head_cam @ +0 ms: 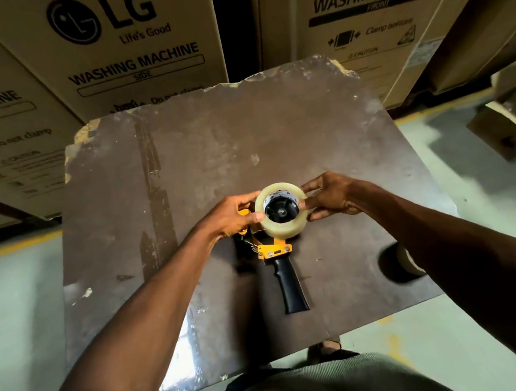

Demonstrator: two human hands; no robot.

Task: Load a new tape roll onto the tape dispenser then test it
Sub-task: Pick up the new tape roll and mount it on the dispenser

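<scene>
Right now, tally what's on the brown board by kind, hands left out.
Tape rolls: 2, one clear roll sitting on the dispenser, one lying near the right forearm, partly hidden
Tape dispensers: 1, yellow with a black handle
Total: 3 things on the board

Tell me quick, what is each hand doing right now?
Left hand: pinching the tape roll on the dispenser.
Right hand: gripping the other side of the same roll.
</scene>
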